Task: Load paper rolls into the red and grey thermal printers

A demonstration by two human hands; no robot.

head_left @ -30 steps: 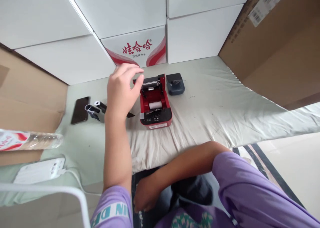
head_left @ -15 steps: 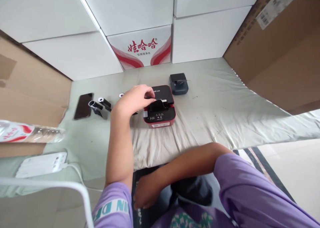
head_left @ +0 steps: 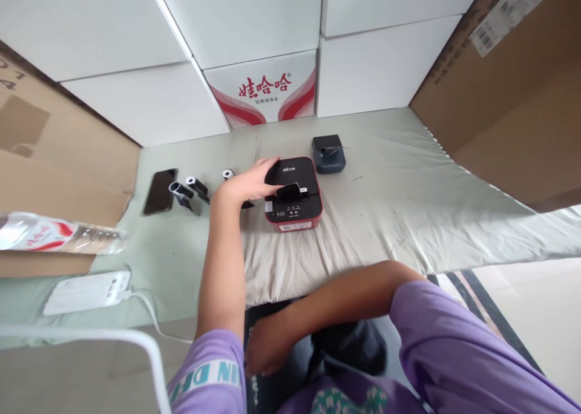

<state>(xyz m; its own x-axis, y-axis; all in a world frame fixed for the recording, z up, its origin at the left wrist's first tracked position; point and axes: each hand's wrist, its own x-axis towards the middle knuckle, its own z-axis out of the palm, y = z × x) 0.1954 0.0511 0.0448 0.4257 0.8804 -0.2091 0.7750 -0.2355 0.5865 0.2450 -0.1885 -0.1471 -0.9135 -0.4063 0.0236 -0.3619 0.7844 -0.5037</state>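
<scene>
A black-topped label printer (head_left: 297, 170) with red sides sits in the middle of the cloth-covered surface. From its slot sticks a short piece of black paper or film (head_left: 288, 192). My left hand (head_left: 255, 181) is at the printer's left side, fingers spread along the upper left edge of the lid and thumb near the black piece. Whether the thumb touches that piece cannot be made out. Down in my lap, my right hand (head_left: 270, 344) rests curled closed, with nothing visible in it.
A smaller dark blue printer (head_left: 328, 154) stands behind and to the right. On the left are several black rolls (head_left: 198, 187), a phone (head_left: 160, 191), a water bottle (head_left: 59, 233) and a white power bank (head_left: 86, 292) with a cable. White boxes (head_left: 272, 90) and brown cartons (head_left: 512, 111) wall the surface.
My left hand's fingers have uncurled and spread, moving from above the black piece to the lid's left edge. My right hand stays in place. The view has shifted slightly.
</scene>
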